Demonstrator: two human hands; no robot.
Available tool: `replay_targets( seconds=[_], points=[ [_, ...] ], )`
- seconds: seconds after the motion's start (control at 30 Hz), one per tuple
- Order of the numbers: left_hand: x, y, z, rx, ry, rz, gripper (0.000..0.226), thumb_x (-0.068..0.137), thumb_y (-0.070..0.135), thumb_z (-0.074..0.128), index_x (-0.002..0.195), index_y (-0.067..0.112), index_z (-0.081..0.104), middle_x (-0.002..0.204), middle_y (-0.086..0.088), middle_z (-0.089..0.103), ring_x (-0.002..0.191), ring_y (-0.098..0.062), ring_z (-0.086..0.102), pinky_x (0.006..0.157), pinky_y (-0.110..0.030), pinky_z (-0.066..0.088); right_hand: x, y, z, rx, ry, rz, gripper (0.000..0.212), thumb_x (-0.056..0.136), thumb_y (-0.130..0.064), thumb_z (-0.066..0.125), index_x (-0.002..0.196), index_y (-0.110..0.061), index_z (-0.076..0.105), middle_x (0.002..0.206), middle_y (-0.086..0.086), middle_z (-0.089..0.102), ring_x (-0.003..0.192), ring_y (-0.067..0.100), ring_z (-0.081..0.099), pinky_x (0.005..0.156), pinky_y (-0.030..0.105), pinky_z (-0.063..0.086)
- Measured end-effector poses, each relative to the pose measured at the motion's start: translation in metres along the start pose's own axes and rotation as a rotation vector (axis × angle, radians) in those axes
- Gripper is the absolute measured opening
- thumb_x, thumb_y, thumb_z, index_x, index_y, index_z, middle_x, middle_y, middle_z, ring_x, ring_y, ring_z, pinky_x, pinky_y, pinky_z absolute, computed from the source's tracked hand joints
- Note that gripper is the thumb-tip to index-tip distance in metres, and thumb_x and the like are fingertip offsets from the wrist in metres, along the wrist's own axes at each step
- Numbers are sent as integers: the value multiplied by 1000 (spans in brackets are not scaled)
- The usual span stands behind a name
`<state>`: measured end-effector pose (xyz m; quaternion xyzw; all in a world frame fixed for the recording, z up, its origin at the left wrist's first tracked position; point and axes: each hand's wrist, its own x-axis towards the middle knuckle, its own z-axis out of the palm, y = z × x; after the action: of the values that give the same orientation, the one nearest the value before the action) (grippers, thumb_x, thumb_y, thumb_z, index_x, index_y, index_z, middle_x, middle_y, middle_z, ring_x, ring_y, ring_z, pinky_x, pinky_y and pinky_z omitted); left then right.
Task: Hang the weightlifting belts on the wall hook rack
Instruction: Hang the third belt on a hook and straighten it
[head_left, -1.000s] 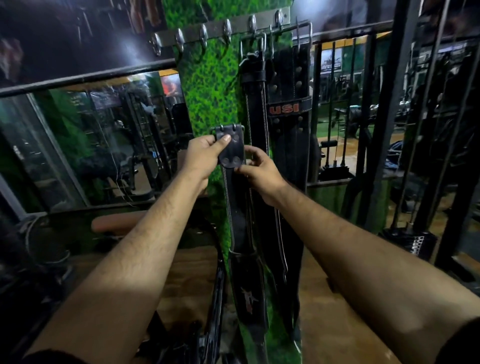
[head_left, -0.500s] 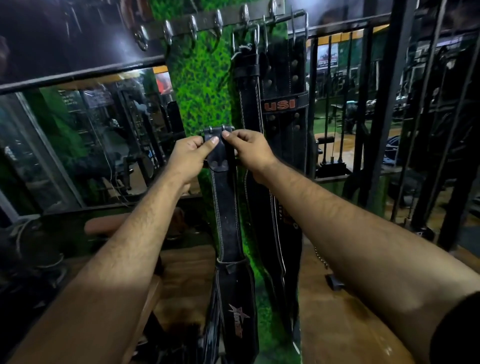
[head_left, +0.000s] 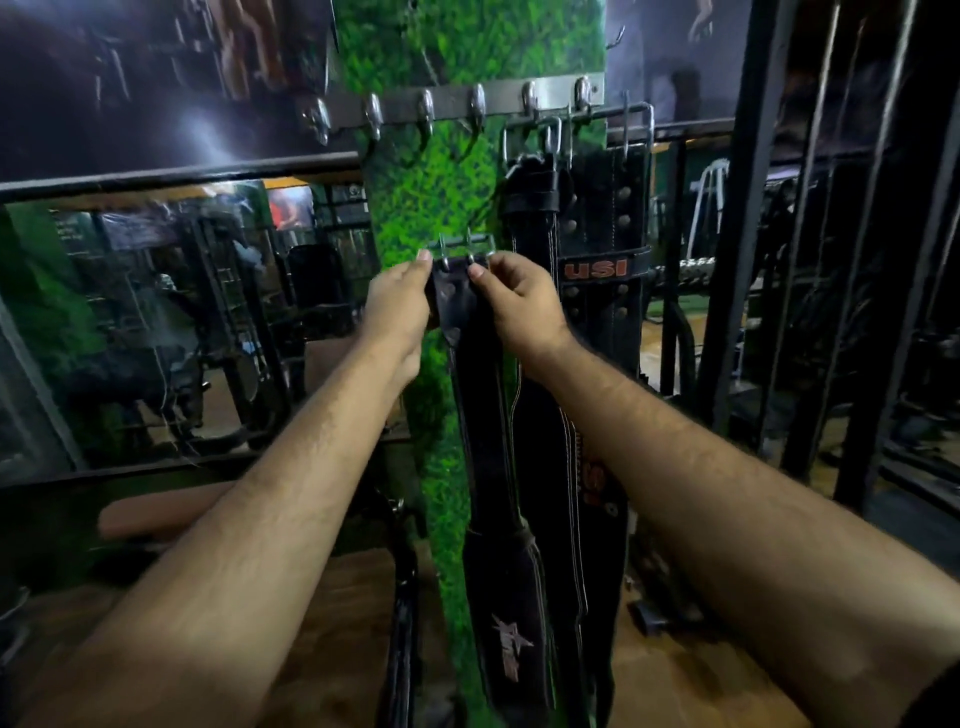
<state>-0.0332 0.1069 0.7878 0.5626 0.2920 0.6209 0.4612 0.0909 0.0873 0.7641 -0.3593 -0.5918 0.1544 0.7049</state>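
Observation:
A black weightlifting belt (head_left: 488, 431) hangs straight down in front of the green panel, its metal buckle (head_left: 460, 248) at the top. My left hand (head_left: 397, 306) pinches the buckle end from the left and my right hand (head_left: 522, 304) pinches it from the right. The buckle sits well below the metal wall hook rack (head_left: 452, 106), whose left hooks are bare. Two black belts (head_left: 602, 249), one marked USI, hang from the rack's right hooks, just right of my right hand.
The green moss-textured panel (head_left: 431, 192) carries the rack. A mirror (head_left: 156, 312) fills the left wall. Black steel bars (head_left: 737, 234) of a gym frame stand close on the right. A padded bench (head_left: 156, 512) lies low at the left over a brown floor.
My right hand climbed from below the buckle to its top edge, so both hands now pinch the buckle end. The belt has risen closer to the rack.

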Motion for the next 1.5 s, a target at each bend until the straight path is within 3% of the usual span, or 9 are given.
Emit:
replay_targets(
  seconds=[0.07, 0.2, 0.4, 0.7, 1.0, 1.17, 1.27, 1.4, 1.5],
  points=[
    [13, 9, 8, 2, -2, 1, 31, 104, 23, 50, 79, 13, 67, 68, -4, 73, 62, -19, 69, 67, -33, 58, 13, -3, -2, -25, 45, 1, 18, 95, -11, 62, 78, -16, 64, 74, -1, 63, 71, 10, 56, 69, 29, 47],
    [41, 28, 22, 58, -6, 81, 29, 93, 34, 58, 73, 17, 71, 87, -9, 75, 87, -27, 72, 88, -51, 57, 46, -13, -2, -84, 168, 28, 20, 87, -31, 65, 74, -16, 70, 74, 0, 70, 70, 13, 62, 70, 39, 52],
    [78, 61, 49, 88, 65, 178, 32, 100, 24, 57, 70, 14, 61, 72, -1, 64, 68, -14, 58, 65, -25, 44, 100, -34, -1, -103, 326, 156, 35, 69, -51, 74, 83, -19, 78, 79, -2, 79, 79, 20, 76, 80, 46, 63],
    [116, 79, 68, 36, 128, 111, 32, 98, 22, 61, 66, 16, 61, 80, -4, 69, 73, -15, 63, 62, -23, 49, 125, -67, 0, -301, 445, 235, 27, 83, -47, 76, 100, -25, 79, 99, -3, 79, 92, 18, 73, 86, 32, 60],
    [116, 60, 54, 141, 122, 52, 26, 96, 30, 61, 75, 16, 65, 73, -1, 67, 72, -18, 63, 58, -22, 44, 113, -50, 3, -233, 378, 283, 28, 85, -40, 77, 107, -24, 78, 106, -1, 78, 97, 19, 72, 89, 27, 57],
    [103, 41, 49, 116, 20, 60, 26, 96, 34, 59, 81, 16, 69, 98, -11, 77, 100, -31, 72, 90, -45, 56, 93, -26, 2, 70, 374, 292, 21, 83, -21, 80, 102, -12, 78, 97, 8, 79, 89, 24, 75, 84, 42, 63],
    [90, 24, 44, 158, 29, 55, 41, 89, 43, 68, 110, 8, 71, 117, -17, 72, 113, -32, 67, 94, -47, 54, 64, -3, -5, 97, 266, 291, 14, 84, -23, 80, 85, -10, 77, 90, 16, 78, 79, 26, 72, 79, 47, 64],
    [80, 11, 41, 158, -2, 64, 52, 84, 32, 77, 121, -3, 65, 107, -9, 74, 96, -20, 70, 80, -35, 56, 41, 22, -25, 24, 66, 241, 30, 91, -17, 74, 63, -17, 64, 63, -1, 67, 56, 9, 59, 54, 24, 51],
    [68, 2, 39, 168, -5, 32, 52, 88, 26, 76, 130, 0, 60, 120, -8, 70, 109, -17, 66, 95, -38, 53, 32, 27, -37, -24, -23, 223, 34, 91, -13, 73, 61, -17, 60, 52, -12, 62, 46, -2, 53, 47, 16, 44]
  ],
)
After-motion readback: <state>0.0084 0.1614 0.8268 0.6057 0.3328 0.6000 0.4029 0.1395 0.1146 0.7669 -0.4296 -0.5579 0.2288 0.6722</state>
